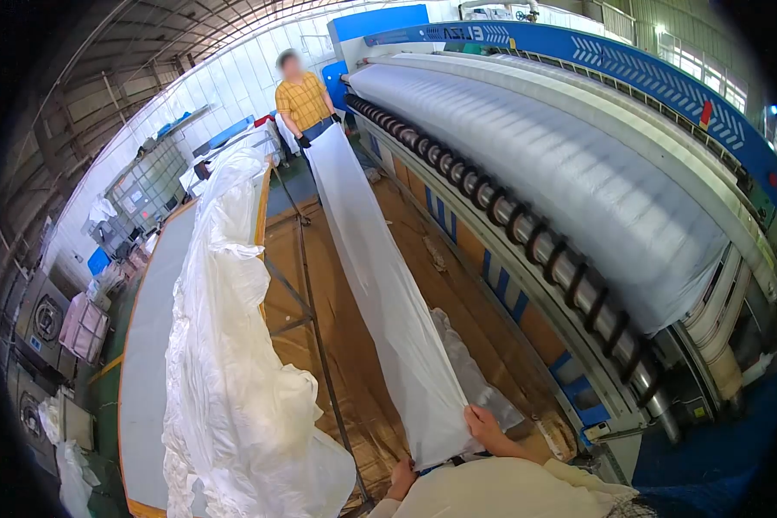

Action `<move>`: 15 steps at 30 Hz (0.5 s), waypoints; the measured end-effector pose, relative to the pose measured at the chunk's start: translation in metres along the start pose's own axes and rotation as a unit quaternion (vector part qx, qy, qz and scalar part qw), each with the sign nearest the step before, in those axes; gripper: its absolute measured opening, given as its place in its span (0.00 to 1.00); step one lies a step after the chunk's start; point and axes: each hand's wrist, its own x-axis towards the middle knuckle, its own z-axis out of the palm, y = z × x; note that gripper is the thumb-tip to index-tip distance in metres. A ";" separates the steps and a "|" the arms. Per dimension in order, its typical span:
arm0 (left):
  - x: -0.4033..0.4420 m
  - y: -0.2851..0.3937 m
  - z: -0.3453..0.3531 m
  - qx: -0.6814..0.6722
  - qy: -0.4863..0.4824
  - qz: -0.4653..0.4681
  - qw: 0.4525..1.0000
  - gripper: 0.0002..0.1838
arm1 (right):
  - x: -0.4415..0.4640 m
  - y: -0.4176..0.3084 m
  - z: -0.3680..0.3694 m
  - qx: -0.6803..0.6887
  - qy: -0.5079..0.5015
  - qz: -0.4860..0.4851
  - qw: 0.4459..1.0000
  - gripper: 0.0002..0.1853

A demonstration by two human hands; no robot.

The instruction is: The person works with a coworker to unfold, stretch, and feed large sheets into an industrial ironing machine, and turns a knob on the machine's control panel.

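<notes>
A long white sheet [373, 259] is stretched taut between me and a co-worker [304, 102] at the far end, who grips it with dark-gloved hands. At the near end, my left hand [402, 476] is closed on the sheet's left corner, close to my body. My right hand [485, 429] pinches its right edge, a little farther forward. Left of the sheet, a heap of crumpled white linen [233, 371] lies along a long table [151, 363].
On the right runs a large ironing machine [544, 147] with a spiral-wrapped roller [501, 207] along its front. Brown covering [319, 371] lies on the floor under the sheet, with a dark metal frame [311, 302] beside the table. Washing machines [45, 319] and a pink laundry cart [85, 326] stand far left.
</notes>
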 end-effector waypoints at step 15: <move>0.006 0.002 0.008 0.021 -0.013 -0.003 1.000 0.18 | -0.002 -0.006 -0.008 -0.016 0.002 -0.013 1.000 0.15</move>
